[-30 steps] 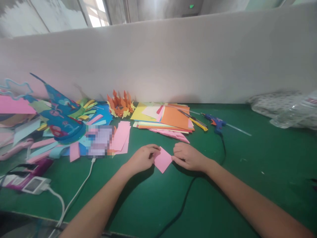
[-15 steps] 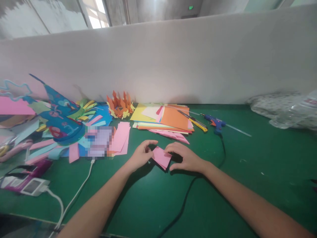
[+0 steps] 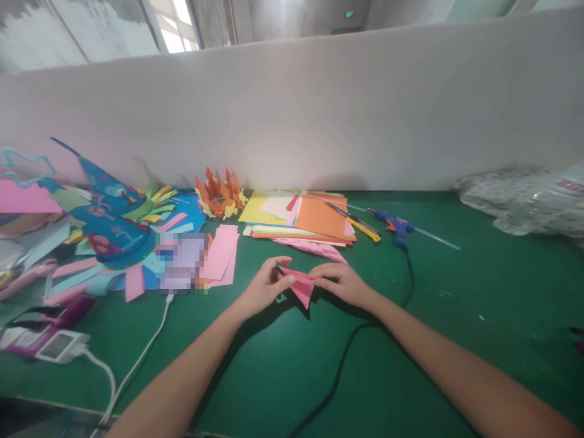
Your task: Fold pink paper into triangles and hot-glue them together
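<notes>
A folded pink paper (image 3: 301,285) is lifted a little off the green table (image 3: 456,316), held between both my hands. My left hand (image 3: 263,287) pinches its left edge with thumb and fingers closed. My right hand (image 3: 343,282) grips its right side, fingers curled over the fold. The paper tilts so its lower point hangs down toward the table.
A stack of coloured paper sheets (image 3: 310,222) lies behind my hands, with a yellow utility knife (image 3: 360,226) and a blue glue gun (image 3: 393,225) whose black cord (image 3: 347,353) runs toward me. Pink sheets (image 3: 221,252), paper crafts (image 3: 114,219) and a white cable (image 3: 141,353) crowd the left. Plastic bags (image 3: 524,201) lie far right.
The pink paper lay flat on the table as a square a second ago; my hands have lifted it and folded it narrower, closing in toward each other.
</notes>
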The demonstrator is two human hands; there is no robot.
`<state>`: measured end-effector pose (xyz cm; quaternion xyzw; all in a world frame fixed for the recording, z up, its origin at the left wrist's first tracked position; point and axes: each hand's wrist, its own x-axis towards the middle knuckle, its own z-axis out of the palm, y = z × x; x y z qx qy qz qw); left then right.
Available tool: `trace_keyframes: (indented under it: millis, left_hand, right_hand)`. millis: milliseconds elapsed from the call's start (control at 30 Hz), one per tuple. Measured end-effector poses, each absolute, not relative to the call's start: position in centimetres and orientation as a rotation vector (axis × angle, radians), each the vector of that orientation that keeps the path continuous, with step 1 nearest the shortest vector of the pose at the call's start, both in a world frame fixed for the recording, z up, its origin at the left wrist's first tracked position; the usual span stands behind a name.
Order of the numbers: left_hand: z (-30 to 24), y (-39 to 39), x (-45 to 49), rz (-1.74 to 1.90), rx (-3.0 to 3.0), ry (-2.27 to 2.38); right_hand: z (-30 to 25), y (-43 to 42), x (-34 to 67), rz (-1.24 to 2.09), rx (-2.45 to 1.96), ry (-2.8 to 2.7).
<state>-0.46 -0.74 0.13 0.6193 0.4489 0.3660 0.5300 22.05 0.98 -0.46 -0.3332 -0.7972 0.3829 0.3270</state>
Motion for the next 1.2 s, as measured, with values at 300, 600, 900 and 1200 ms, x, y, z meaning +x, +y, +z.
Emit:
trace_keyframes:
  millis: [300, 600, 900, 1200]
  left_hand:
    - [-0.9, -0.7, -0.1, 0.962, 1.605, 1.132]
    - [0.2, -1.1, 0.3, 0.978, 1.849, 1.179]
    - [1.1, -1.8, 0.1, 1.531, 2.207, 1.175]
    - [2.0, -2.9, 0.4, 0.944, 2.545, 0.890]
  right_hand:
    - [-0.1, 0.9, 21.7, 1.107, -1.042, -1.967]
    - [-0.4, 0.7, 21.1, 1.256, -1.084, -1.565]
    - [0.0, 0.3, 20.4, 1.330, -1.084, -1.386]
    - [-0.1, 0.0, 20.1, 1.362, -1.096, -1.608]
